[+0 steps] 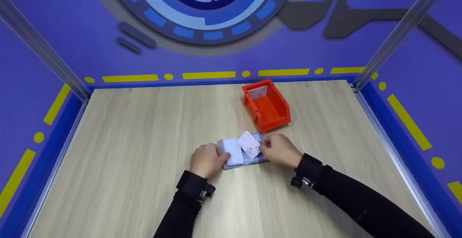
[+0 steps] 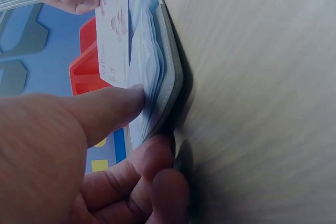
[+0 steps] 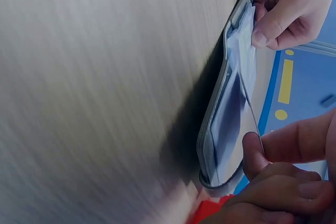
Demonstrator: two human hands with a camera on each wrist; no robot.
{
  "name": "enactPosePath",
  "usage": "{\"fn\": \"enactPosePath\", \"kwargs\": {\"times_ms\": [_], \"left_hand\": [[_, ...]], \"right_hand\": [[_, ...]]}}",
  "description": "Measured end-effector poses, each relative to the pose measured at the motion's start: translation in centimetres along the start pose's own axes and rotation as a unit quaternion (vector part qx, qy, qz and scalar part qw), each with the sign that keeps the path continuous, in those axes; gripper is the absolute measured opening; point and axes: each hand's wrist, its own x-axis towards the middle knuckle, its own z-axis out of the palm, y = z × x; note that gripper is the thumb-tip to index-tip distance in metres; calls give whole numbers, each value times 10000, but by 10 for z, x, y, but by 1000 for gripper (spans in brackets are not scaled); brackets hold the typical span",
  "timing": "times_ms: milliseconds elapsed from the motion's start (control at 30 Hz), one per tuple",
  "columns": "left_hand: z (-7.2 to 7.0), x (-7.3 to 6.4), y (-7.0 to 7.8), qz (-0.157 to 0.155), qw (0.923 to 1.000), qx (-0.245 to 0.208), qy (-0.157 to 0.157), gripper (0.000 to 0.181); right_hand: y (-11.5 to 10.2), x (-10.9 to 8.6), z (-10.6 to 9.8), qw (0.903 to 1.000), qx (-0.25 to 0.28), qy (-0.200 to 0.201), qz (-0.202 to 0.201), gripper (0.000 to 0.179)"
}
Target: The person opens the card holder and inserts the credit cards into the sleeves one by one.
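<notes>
A card holder (image 1: 232, 151) with a grey cover and clear plastic sleeves lies opened out on the table. My left hand (image 1: 208, 160) grips its left edge, thumb on top of the sleeves and fingers at the cover's edge. Between thumb and forefinger, my right hand (image 1: 281, 150) pinches a white card (image 1: 249, 145) by one edge. Pink print and "VIP" lettering show on the card in the left wrist view. It slants over the middle of the holder, its lower end at the sleeves (image 3: 228, 114) in the right wrist view.
A red plastic bin (image 1: 276, 124) stands just behind the holder, with another printed card (image 1: 257, 92) leaning against its back wall. Blue printed panels (image 1: 202, 61) enclose the wooden table (image 1: 144, 129) at the back and both sides.
</notes>
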Motion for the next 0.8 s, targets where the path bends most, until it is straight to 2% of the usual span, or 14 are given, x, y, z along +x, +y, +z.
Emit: {"fn": "enactPosePath", "kwargs": {"times_ms": [300, 500, 800], "left_hand": [[1, 3, 2, 74, 10000, 49, 25, 40], [2, 3, 3, 116, 9999, 37, 23, 39], [1, 1, 1, 95, 9999, 35, 41, 40]], "right_hand": [[-5, 0, 4, 9994, -79, -17, -325, 37], [-9, -1, 4, 9994, -197, -159, -224, 36], [-19, -1, 14, 9982, -450, -366, -134, 23]]}}
